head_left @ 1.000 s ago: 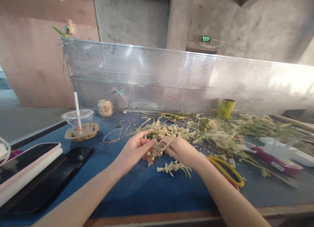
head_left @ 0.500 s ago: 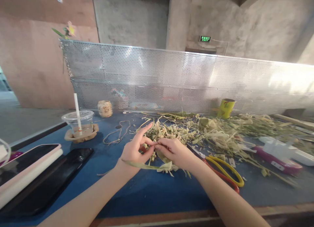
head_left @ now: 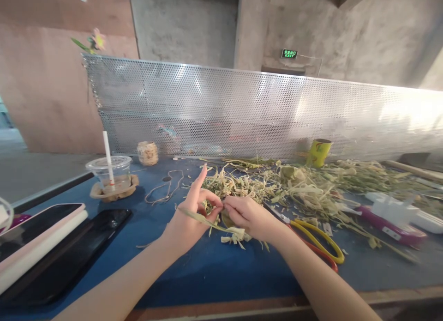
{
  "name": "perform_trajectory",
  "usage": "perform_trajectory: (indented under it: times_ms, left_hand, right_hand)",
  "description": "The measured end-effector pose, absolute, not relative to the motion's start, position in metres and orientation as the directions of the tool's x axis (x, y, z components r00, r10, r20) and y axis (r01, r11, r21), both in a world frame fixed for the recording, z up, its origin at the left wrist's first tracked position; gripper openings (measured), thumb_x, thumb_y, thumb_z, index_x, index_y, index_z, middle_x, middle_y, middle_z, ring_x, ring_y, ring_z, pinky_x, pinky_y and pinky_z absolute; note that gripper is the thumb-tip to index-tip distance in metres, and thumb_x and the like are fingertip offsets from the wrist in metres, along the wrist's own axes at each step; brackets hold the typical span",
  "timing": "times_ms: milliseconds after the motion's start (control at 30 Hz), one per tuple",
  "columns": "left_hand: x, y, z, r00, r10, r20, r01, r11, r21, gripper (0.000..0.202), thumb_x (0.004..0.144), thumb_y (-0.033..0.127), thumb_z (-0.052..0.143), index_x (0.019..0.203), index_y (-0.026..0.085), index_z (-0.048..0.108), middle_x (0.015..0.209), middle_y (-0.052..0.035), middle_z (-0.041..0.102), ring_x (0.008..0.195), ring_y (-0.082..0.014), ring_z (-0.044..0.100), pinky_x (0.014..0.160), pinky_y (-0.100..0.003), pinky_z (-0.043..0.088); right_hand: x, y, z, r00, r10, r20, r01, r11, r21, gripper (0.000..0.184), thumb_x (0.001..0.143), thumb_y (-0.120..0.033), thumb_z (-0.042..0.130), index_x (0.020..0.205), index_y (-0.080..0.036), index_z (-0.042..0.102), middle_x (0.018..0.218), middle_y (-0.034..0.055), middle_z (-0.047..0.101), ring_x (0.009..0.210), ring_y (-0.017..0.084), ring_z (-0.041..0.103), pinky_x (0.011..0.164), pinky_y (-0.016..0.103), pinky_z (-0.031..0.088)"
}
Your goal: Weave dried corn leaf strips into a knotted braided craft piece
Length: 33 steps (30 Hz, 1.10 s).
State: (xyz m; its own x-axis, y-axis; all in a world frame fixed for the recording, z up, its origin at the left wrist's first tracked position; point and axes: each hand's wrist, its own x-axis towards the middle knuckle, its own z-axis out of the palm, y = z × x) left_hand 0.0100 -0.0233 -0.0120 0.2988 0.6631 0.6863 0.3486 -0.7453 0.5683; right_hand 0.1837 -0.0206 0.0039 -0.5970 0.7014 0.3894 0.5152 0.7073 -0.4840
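My left hand (head_left: 190, 219) pinches thumb and middle finger together, its index finger pointing up and away. A long pale-green dried leaf strip (head_left: 214, 226) lies across that hand and runs toward the right. At the left fingertips, my right hand (head_left: 249, 216) is closed, thumb against bent fingers, on part of the leaf, mostly hidden by the fingers. Under and behind both hands spreads a heap of dried leaf scraps (head_left: 242, 184). Scissors (head_left: 320, 242) with one yellow and one orange handle lie just right of my right wrist.
To the left are a plastic cup (head_left: 109, 171) with a straw, two phones (head_left: 79, 247) and a loop of string (head_left: 168, 191). A small wrapped roll (head_left: 147, 153) and a yellow tube (head_left: 319, 152) stand near the perforated metal screen (head_left: 207, 104). White chargers (head_left: 398, 212) sit right.
My left index finger has lifted more upright and moved slightly left. The leaf strip across the left hand has shifted and tilts down to the right. The right hand stays nearly in place.
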Motion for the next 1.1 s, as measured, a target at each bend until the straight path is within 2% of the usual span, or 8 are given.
perform_trajectory:
  times_ms: [67, 167, 267, 433, 733, 867, 1000, 1100]
  left_hand:
    - [0.010, -0.023, -0.011, 0.257, 0.658, 0.707, 0.334, -0.748, 0.574, 0.077, 0.078, 0.016, 0.051, 0.138, 0.025, 0.004, 0.079, -0.0012, 0.059, 0.064, -0.0126, 0.056, 0.051, -0.021, 0.049]
    - [0.008, -0.021, -0.010, 0.150, 0.627, 0.764, 0.310, -0.764, 0.566, 0.073, 0.078, 0.016, 0.051, 0.137, 0.022, 0.010, 0.079, -0.0016, 0.057, 0.066, -0.0128, 0.057, 0.048, -0.019, 0.049]
    - [0.009, -0.021, -0.010, 0.105, 0.645, 0.757, 0.270, -0.751, 0.603, 0.072, 0.078, 0.017, 0.052, 0.137, 0.023, 0.010, 0.080, -0.0023, 0.057, 0.072, -0.0147, 0.058, 0.047, -0.018, 0.049]
    - [0.011, -0.024, -0.012, 0.217, 0.730, 0.648, 0.290, -0.682, 0.672, 0.079, 0.077, 0.023, 0.056, 0.138, 0.025, 0.007, 0.083, -0.0030, 0.060, 0.071, -0.0147, 0.059, 0.049, -0.019, 0.049]
    - [0.010, -0.024, -0.011, 0.174, 0.793, 0.583, 0.334, -0.605, 0.723, 0.085, 0.077, 0.027, 0.056, 0.139, 0.026, -0.002, 0.073, 0.0003, 0.063, 0.045, -0.0097, 0.051, 0.046, -0.023, 0.049]
    - [0.009, -0.022, -0.010, 0.195, 0.781, 0.593, 0.377, -0.618, 0.690, 0.086, 0.077, 0.026, 0.055, 0.139, 0.025, -0.005, 0.081, -0.0025, 0.065, 0.042, -0.0076, 0.048, 0.043, -0.022, 0.047]
    - [0.008, -0.018, -0.011, 0.221, 0.719, 0.659, 0.347, -0.690, 0.635, 0.085, 0.078, 0.025, 0.054, 0.139, 0.020, -0.006, 0.086, -0.0077, 0.066, 0.050, -0.0117, 0.057, 0.042, -0.020, 0.048]
    - [0.006, -0.017, -0.013, 0.265, 0.683, 0.681, 0.425, -0.716, 0.554, 0.080, 0.080, 0.022, 0.052, 0.139, 0.019, -0.002, 0.079, -0.0045, 0.068, 0.045, -0.0100, 0.056, 0.046, -0.021, 0.050]
  right_hand:
    - [0.182, -0.021, 0.004, -0.583, 0.717, 0.382, 0.399, 0.662, -0.635, 0.020, 0.088, -0.024, 0.033, 0.071, -0.018, 0.043, 0.064, -0.0029, 0.044, 0.058, 0.009, 0.043, 0.055, 0.022, 0.034]
    - [0.179, -0.020, 0.003, -0.592, 0.753, 0.286, 0.122, 0.435, -0.892, 0.012, 0.084, -0.029, 0.046, 0.088, -0.018, 0.045, 0.074, -0.0005, 0.055, 0.065, 0.010, 0.055, 0.060, 0.024, 0.043]
    - [0.175, -0.015, 0.001, -0.547, 0.808, 0.219, 0.002, 0.264, -0.965, 0.023, 0.074, -0.029, 0.059, 0.090, -0.018, 0.045, 0.073, -0.0006, 0.060, 0.058, 0.009, 0.058, 0.056, 0.024, 0.046]
    - [0.176, -0.012, 0.003, -0.448, 0.867, 0.220, 0.097, 0.291, -0.952, 0.017, 0.077, -0.032, 0.056, 0.072, -0.016, 0.050, 0.059, -0.0024, 0.060, 0.045, 0.005, 0.049, 0.046, 0.019, 0.041]
    - [0.178, -0.009, -0.004, -0.465, 0.852, 0.242, 0.161, 0.350, -0.923, 0.014, 0.081, -0.026, 0.048, 0.071, -0.017, 0.047, 0.062, -0.0008, 0.062, 0.046, 0.006, 0.050, 0.046, 0.018, 0.039]
    - [0.178, -0.014, 0.000, -0.484, 0.837, 0.255, 0.238, 0.407, -0.882, 0.014, 0.083, -0.027, 0.045, 0.074, -0.017, 0.050, 0.063, -0.0008, 0.060, 0.049, 0.007, 0.053, 0.049, 0.019, 0.041]
    - [0.179, -0.018, 0.003, -0.507, 0.823, 0.257, 0.386, 0.483, -0.786, 0.021, 0.085, -0.025, 0.039, 0.067, -0.017, 0.048, 0.058, -0.0021, 0.056, 0.046, 0.007, 0.047, 0.047, 0.020, 0.037]
    - [0.179, -0.017, 0.002, -0.484, 0.820, 0.306, 0.505, 0.547, -0.668, 0.024, 0.086, -0.028, 0.037, 0.067, -0.018, 0.048, 0.058, -0.0029, 0.052, 0.048, 0.007, 0.042, 0.048, 0.019, 0.033]
